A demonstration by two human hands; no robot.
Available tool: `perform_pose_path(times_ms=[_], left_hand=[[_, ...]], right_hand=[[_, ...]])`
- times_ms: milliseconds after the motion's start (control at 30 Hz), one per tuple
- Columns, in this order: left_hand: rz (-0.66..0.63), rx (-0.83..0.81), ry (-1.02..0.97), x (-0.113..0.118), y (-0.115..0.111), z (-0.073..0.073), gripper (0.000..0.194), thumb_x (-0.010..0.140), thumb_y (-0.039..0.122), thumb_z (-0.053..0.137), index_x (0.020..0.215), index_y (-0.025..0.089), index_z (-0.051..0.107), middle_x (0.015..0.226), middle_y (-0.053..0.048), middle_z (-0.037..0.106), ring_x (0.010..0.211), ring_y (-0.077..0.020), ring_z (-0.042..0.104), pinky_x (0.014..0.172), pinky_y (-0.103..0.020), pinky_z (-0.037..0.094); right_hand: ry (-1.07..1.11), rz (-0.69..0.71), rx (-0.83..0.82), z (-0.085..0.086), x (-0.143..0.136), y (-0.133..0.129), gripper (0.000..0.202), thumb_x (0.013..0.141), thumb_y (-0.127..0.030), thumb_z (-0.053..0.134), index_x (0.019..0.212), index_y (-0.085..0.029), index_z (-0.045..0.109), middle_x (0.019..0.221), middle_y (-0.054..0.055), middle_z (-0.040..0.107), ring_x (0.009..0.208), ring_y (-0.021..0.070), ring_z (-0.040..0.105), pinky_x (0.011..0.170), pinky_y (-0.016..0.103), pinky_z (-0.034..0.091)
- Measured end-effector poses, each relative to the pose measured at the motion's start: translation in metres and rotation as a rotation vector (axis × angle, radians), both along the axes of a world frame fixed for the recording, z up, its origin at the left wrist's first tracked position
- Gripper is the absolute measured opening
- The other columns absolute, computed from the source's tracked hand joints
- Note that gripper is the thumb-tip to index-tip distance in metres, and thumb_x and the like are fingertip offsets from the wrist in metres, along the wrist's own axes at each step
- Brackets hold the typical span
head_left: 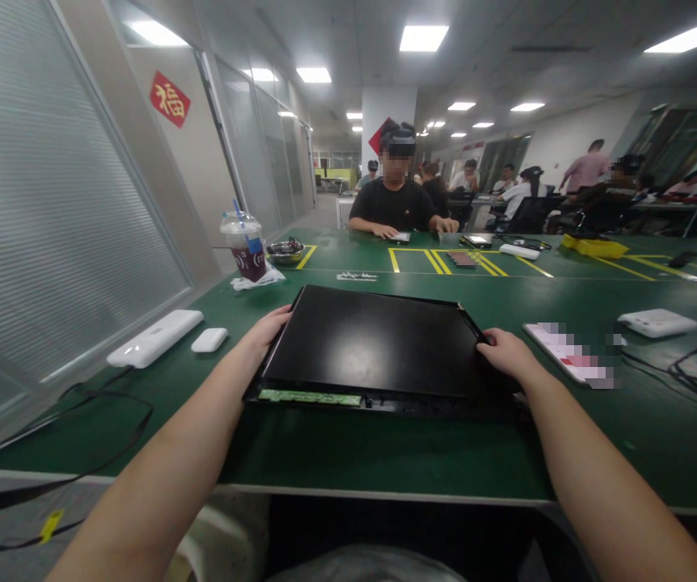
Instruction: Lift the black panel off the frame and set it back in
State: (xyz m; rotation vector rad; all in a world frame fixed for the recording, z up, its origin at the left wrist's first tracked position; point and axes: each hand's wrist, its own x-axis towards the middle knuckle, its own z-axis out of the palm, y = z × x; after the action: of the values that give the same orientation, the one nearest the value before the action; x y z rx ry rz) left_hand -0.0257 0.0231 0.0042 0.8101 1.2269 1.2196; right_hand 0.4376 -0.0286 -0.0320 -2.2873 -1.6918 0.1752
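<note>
A black flat screen panel [373,339] in a dark frame lies over the green table in front of me, with a green circuit strip [310,398] showing along its near edge. My left hand [274,325] grips the panel's left side, its fingers partly hidden behind the edge. On the right side, my right hand [502,352] holds the frame's edge, the thumb on top and the other fingers largely hidden.
The green table [415,461] carries a drink cup [247,250], a metal bowl [288,250], a white power bank [155,338], a small white case [209,339], a phone [560,352], a white device [657,322] and black cables [688,368]. Another person [394,198] sits across.
</note>
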Motion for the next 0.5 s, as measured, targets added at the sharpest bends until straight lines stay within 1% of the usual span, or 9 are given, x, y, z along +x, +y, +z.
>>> perform_pose_path(times_ms=[67,100,133,167,233,300,400,500], left_hand=[[0.044,-0.036,0.019,0.002,-0.003,0.002,0.072,0.070,0.005,0.077,0.137,0.017,0.052,0.061,0.001,0.069,0.040,-0.0143,0.061,0.043,-0.023,0.052],[0.061,-0.047,0.022,0.003,-0.005,0.004,0.074,0.071,0.003,0.076,0.139,0.018,0.050,0.061,0.002,0.069,0.040,-0.0139,0.061,0.044,-0.023,0.052],[0.065,-0.037,0.017,0.005,-0.007,0.006,0.071,0.073,0.003,0.074,0.138,0.018,0.051,0.062,0.002,0.069,0.041,-0.0137,0.062,0.045,-0.023,0.053],[0.063,-0.019,0.008,0.007,-0.009,0.007,0.064,0.076,0.004,0.073,0.135,0.017,0.053,0.063,0.001,0.070,0.043,-0.0134,0.063,0.047,-0.023,0.053],[0.067,0.016,-0.007,0.011,-0.012,0.009,0.042,0.081,0.009,0.070,0.122,0.015,0.062,0.065,-0.001,0.071,0.048,-0.0125,0.065,0.050,-0.022,0.054],[0.077,0.038,0.003,0.013,-0.013,0.009,0.028,0.082,0.013,0.072,0.110,0.014,0.067,0.066,-0.001,0.071,0.050,-0.0116,0.066,0.051,-0.020,0.054],[0.074,0.052,0.028,0.013,-0.013,0.008,0.026,0.078,0.016,0.077,0.104,0.014,0.069,0.066,-0.001,0.072,0.051,-0.0120,0.066,0.051,-0.020,0.054],[0.048,0.063,0.026,0.012,-0.012,0.006,0.023,0.080,0.014,0.074,0.102,0.014,0.071,0.067,-0.002,0.073,0.052,-0.0133,0.067,0.053,-0.022,0.055]], right_hand=[[-0.008,-0.007,0.000,0.000,0.000,0.000,0.047,0.084,-0.029,0.054,0.125,-0.011,0.066,0.115,0.016,0.070,0.103,0.0292,0.066,0.081,0.032,0.049],[-0.008,-0.008,-0.001,0.000,0.000,0.000,0.047,0.084,-0.029,0.054,0.126,-0.011,0.065,0.115,0.016,0.070,0.103,0.0292,0.066,0.081,0.032,0.048],[-0.007,-0.008,-0.003,0.001,0.000,-0.001,0.047,0.084,-0.029,0.054,0.126,-0.010,0.065,0.115,0.016,0.070,0.103,0.0293,0.066,0.081,0.032,0.048],[-0.005,-0.006,-0.007,0.001,-0.001,-0.001,0.048,0.084,-0.029,0.053,0.126,-0.010,0.065,0.115,0.017,0.070,0.103,0.0294,0.066,0.081,0.032,0.048],[0.002,0.000,-0.019,0.002,-0.001,-0.001,0.048,0.084,-0.028,0.052,0.127,-0.009,0.065,0.116,0.017,0.070,0.104,0.0296,0.066,0.082,0.033,0.048],[0.002,0.003,-0.030,0.003,-0.002,-0.001,0.049,0.085,-0.028,0.051,0.127,-0.009,0.064,0.117,0.018,0.069,0.106,0.0294,0.065,0.083,0.032,0.048],[-0.004,-0.001,-0.030,0.003,-0.003,-0.001,0.050,0.085,-0.028,0.051,0.129,-0.008,0.063,0.119,0.018,0.068,0.108,0.0292,0.065,0.084,0.032,0.048],[0.005,-0.010,-0.027,0.003,-0.003,-0.001,0.051,0.084,-0.028,0.051,0.130,-0.009,0.063,0.120,0.018,0.068,0.107,0.0294,0.065,0.084,0.033,0.049]])
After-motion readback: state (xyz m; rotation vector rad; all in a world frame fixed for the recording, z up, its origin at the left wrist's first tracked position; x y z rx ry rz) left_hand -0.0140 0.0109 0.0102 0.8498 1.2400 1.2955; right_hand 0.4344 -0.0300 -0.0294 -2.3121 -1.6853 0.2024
